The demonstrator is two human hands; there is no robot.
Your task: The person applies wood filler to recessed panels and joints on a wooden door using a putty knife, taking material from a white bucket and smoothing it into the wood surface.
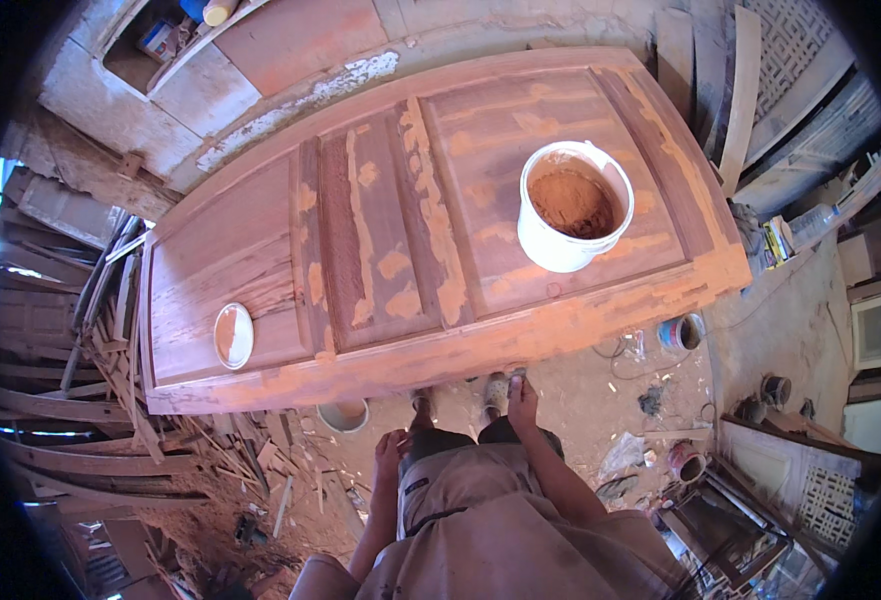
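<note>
One reddish panelled door (385, 212) with orange patches (444, 250)

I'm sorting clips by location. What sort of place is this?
Probably a woodworking shop: what looks like a panelled wooden door lies with orange-brown patches on it, a white bucket of reddish-brown material stands on top, and scrap wood is heaped at the left.
</note>
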